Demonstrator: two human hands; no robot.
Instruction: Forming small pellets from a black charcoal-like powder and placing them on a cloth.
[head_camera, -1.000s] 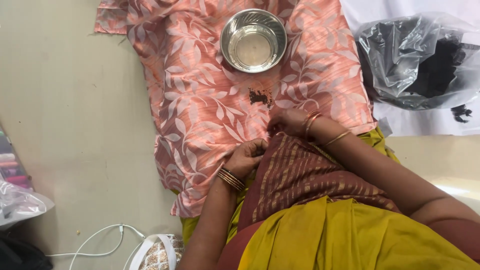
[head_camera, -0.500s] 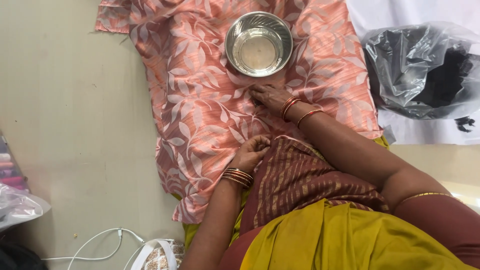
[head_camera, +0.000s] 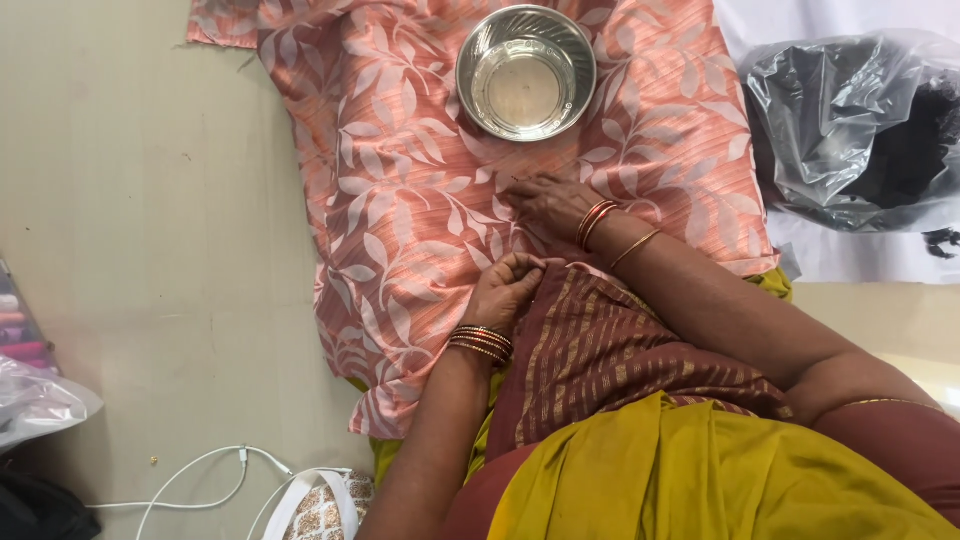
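Right hand (head_camera: 545, 203) flat on cloth (head_camera: 400, 200), just below bowl (head_camera: 525, 70), left hand (head_camera: 507, 290) pinching

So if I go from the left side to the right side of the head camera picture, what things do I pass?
Clear plastic bag → white cable → left hand → steel bowl → right hand → grey plastic bag holding something dark.

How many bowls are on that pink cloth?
1. The steel bowl sits near the top edge of the cloth, just beyond the right hand. The left hand rests nearer the body.
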